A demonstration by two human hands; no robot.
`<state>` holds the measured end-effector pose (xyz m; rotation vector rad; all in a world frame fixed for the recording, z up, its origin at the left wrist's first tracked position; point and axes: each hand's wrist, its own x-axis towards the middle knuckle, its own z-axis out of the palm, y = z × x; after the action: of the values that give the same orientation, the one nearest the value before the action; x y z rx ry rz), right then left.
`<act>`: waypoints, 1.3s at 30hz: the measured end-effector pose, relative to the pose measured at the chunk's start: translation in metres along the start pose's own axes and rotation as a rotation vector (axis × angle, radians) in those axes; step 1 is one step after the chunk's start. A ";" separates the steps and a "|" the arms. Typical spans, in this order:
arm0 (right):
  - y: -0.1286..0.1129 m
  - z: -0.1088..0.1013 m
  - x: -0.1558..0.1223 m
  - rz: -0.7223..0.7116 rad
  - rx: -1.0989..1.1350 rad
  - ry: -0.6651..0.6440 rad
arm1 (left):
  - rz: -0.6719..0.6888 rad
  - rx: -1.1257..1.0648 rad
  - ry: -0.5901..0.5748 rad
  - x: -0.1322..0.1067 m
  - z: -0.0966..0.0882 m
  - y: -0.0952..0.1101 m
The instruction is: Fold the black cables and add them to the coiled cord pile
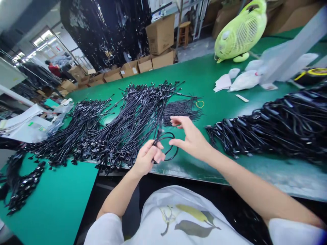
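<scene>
A black cable [175,152], looped into a coil, is gripped by my left hand [148,154], whose fingers are closed around one side of it. Beside the coil's right edge, my right hand [190,137] has its thumb and fingers apart, curved like a C; the thumb tip is close to the loop, and I cannot tell if it touches. Just beyond my right hand is a pile of thin black ties [178,110]. Straight black cables [135,115] lie in a broad heap past my left hand.
Coiled, bundled cables [270,126] are stacked on the right of the green table [204,76]. A yellow rubber band [200,104] lies near the ties. At the back right stand a green fan [241,34] and plastic bags [246,81]. Cardboard boxes [130,69] line the far edge.
</scene>
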<state>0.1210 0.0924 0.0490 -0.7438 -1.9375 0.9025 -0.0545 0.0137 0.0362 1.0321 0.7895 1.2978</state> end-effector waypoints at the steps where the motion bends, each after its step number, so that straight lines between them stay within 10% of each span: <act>1: 0.005 0.008 -0.002 0.095 0.152 0.012 | -0.003 -0.051 0.048 0.002 0.001 -0.001; 8: 0.009 0.047 -0.015 0.634 0.915 0.094 | -0.203 -0.250 0.275 -0.001 0.013 -0.033; 12: 0.006 0.047 -0.013 0.659 1.052 0.116 | -0.154 -0.181 0.329 -0.002 0.017 -0.045; 22: -0.011 0.058 -0.026 0.440 0.958 0.254 | -0.233 0.478 -0.163 -0.005 -0.002 -0.037; 39: 0.017 0.046 -0.022 0.650 1.133 0.126 | -0.622 -0.258 0.016 -0.017 0.025 -0.065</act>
<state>0.0936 0.0707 0.0076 -0.6660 -0.7715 2.0088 -0.0092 -0.0053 -0.0163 0.5062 0.8425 0.8397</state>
